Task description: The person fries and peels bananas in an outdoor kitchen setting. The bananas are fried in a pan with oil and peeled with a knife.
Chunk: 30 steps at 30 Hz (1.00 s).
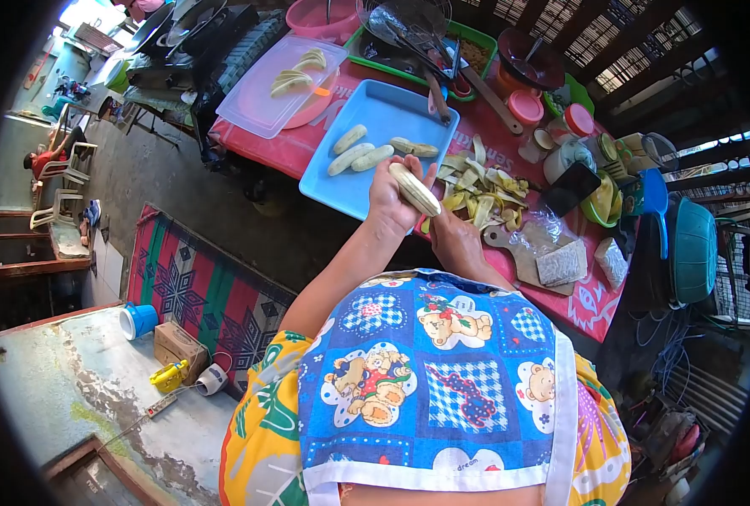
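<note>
A peeled banana (414, 190) lies across the palm of my left hand (389, 198), whose fingers curl around it above the near edge of a blue tray (328, 181). At the banana's lower end is my right hand (459, 244), seen from the back with its fingers bent. Whatever those fingers hold is hidden; a bit of yellow-green peel shows beside them. Several peeled bananas (372, 158) rest in the tray. Right of it spreads a heap of banana peels (484, 190) on the red table cover (257, 139).
A cutting board (522, 257) with a wrapped white block (563, 264) sits right of my hands. A dark phone (570, 187), jars (575, 121) and a green tray of utensils (484, 46) stand farther back. Banana pieces (290, 82) lie on a translucent lid (265, 105) at left.
</note>
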Available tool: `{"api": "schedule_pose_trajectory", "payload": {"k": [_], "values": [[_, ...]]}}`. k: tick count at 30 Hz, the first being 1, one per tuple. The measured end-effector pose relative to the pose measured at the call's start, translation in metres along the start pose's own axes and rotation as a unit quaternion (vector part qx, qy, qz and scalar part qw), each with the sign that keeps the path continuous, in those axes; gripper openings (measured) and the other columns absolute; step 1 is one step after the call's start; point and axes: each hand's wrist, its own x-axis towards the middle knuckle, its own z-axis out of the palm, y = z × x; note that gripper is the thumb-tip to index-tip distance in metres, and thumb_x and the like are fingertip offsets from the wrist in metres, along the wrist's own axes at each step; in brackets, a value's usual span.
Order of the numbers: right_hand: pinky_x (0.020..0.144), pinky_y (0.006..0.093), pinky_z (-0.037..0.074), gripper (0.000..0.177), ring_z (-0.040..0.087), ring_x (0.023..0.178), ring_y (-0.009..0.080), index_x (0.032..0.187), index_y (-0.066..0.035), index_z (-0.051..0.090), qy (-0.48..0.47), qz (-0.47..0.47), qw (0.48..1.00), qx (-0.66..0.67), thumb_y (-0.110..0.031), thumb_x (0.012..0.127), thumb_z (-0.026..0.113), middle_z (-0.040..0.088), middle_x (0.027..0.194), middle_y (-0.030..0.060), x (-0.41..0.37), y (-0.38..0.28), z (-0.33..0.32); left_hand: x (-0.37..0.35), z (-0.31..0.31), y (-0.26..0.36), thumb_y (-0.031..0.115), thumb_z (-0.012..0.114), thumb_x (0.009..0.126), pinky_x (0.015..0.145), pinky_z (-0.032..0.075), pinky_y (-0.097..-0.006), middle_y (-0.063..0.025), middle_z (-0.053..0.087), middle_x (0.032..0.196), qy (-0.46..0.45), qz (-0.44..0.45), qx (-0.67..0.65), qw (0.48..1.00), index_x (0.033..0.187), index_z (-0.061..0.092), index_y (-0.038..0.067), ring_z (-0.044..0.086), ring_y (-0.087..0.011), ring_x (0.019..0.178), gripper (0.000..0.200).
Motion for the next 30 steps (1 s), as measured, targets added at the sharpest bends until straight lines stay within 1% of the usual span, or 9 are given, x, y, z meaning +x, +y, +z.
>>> {"api": "schedule_pose_trajectory", "payload": {"k": [2,3,5,8,11,16,18,20,30], "values": [[0.052,0.0411,0.046,0.018,0.059,0.064,0.0312,0.095,-0.003,0.045,-0.007,0.002,1.000,-0.005,-0.008,0.079,0.051,0.055,0.075,0.0134,0.001,-0.003,-0.003,-0.003,0.001,0.003,0.016,0.040,0.087,0.087,0.046,-0.0434,-0.0043,0.060,0.070,0.027,-0.014,0.017,0.999,0.073,0.049,0.011,0.062,-0.0161,0.073,0.017],[0.052,0.0412,0.046,0.019,0.059,0.064,0.0310,0.097,-0.004,0.046,-0.015,0.004,1.000,-0.009,-0.008,0.079,0.051,0.056,0.076,0.0133,0.002,-0.001,-0.004,-0.003,0.005,0.000,0.016,0.040,0.087,0.087,0.046,-0.0434,-0.0043,0.060,0.070,0.027,-0.013,0.018,0.999,0.073,0.049,0.011,0.062,-0.0161,0.073,0.017],[0.052,0.0412,0.046,0.021,0.059,0.064,0.0308,0.099,-0.004,0.046,-0.011,0.003,1.000,-0.008,-0.008,0.079,0.051,0.056,0.077,0.0130,0.000,0.000,-0.002,-0.009,0.012,-0.002,0.016,0.041,0.087,0.085,0.048,-0.0411,-0.0044,0.061,0.072,0.068,0.016,0.055,0.996,0.073,0.049,0.011,0.062,-0.0178,0.079,0.017],[0.053,0.0410,0.046,0.025,0.059,0.065,0.0305,0.102,-0.005,0.047,-0.004,0.002,1.000,-0.001,-0.008,0.078,0.051,0.056,0.079,0.0125,0.001,0.000,-0.002,0.004,-0.001,0.000,0.016,0.042,0.087,0.084,0.049,-0.0375,-0.0037,0.061,0.071,0.062,0.040,0.029,0.997,0.073,0.049,0.011,0.062,-0.0204,0.083,0.016],[0.053,0.0407,0.046,0.027,0.059,0.065,0.0305,0.103,-0.005,0.047,0.000,0.000,1.000,0.005,-0.007,0.077,0.052,0.057,0.080,0.0122,0.001,0.000,0.003,0.000,0.002,0.001,0.016,0.042,0.087,0.084,0.049,-0.0346,-0.0040,0.062,0.071,0.093,0.040,0.028,0.994,0.073,0.049,0.011,0.061,-0.0223,0.084,0.016],[0.053,0.0411,0.046,0.027,0.059,0.065,0.0311,0.102,-0.005,0.047,-0.002,0.002,1.000,0.003,-0.007,0.075,0.053,0.056,0.078,0.0122,0.003,-0.004,0.005,0.001,-0.003,0.002,0.017,0.044,0.086,0.085,0.049,-0.0360,-0.0045,0.062,0.071,0.094,0.047,0.026,0.994,0.073,0.049,0.011,0.061,-0.0236,0.085,0.016],[0.053,0.0417,0.046,0.026,0.059,0.065,0.0314,0.100,-0.005,0.047,-0.005,0.004,1.000,0.013,-0.007,0.075,0.054,0.055,0.076,0.0122,0.004,-0.001,0.006,0.005,-0.007,0.000,0.017,0.044,0.086,0.085,0.049,-0.0362,-0.0045,0.063,0.072,0.095,0.051,0.028,0.994,0.072,0.050,0.011,0.061,-0.0237,0.085,0.016],[0.053,0.0418,0.046,0.026,0.059,0.064,0.0316,0.099,-0.005,0.047,-0.006,0.006,1.000,0.015,-0.007,0.074,0.054,0.055,0.076,0.0123,0.004,-0.001,0.007,0.007,-0.011,0.000,0.020,0.044,0.086,0.087,0.046,-0.0341,-0.0042,0.059,0.076,0.093,0.053,0.030,0.994,0.073,0.047,0.012,0.059,-0.0195,0.084,0.016],[0.054,0.0443,0.045,0.012,0.058,0.063,0.0352,0.090,-0.005,0.050,0.010,0.033,0.998,0.049,-0.009,0.079,0.047,0.057,0.073,0.0155,0.006,0.003,0.014,-0.001,-0.005,-0.009,0.018,0.043,0.085,0.086,0.046,-0.0330,-0.0054,0.061,0.081,0.122,0.018,0.040,0.992,0.070,0.049,0.013,0.057,-0.0211,0.085,0.017]]}}
